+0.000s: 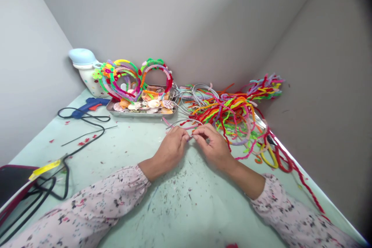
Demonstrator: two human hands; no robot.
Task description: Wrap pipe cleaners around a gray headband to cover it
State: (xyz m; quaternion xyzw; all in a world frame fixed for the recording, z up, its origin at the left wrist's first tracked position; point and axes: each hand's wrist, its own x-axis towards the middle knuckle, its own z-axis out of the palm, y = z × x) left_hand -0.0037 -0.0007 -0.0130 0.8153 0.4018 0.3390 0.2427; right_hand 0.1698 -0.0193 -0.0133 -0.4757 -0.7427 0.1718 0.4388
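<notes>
Both our hands meet at table centre, fingertips nearly touching. L hand [171,148] and R hand [213,145] each pinch one end of a thin pink pipe cleaner [180,123], fingers closed tight on it. The cleaner loops away from the fingers twd the back, lying low over the table [128,155]; can't tell if the loop touches the surface. Exact grip pts hidden by fingertips.

Surroundings:
- Just R of the hands & behind: big loose pile of pipe cleaners [232,112], mixed colours (red, orange, green, purple), spilling along the R wall. R hand sits at its near edge.
- Grey wire hoops [200,93] behind the pile, nr the back wall.
- Metal tray [142,114] back centre-L, holds shells [151,104]; finished wrapped headbands [133,79] stand in/behind it, upright.
- White jar w/ blue lid [84,66] in the back L corner, beside the headbands.
- Blue glue gun [88,106] L of tray, lying flat; black cord [87,124] runs fwd along the L side.
- Yellow tag [45,168] on the cords nr L edge.
- Tabletop pale green, flecked w/ red scraps & dark marks.

Sleeves: pale floral print, both forearms resting low over the table.
</notes>
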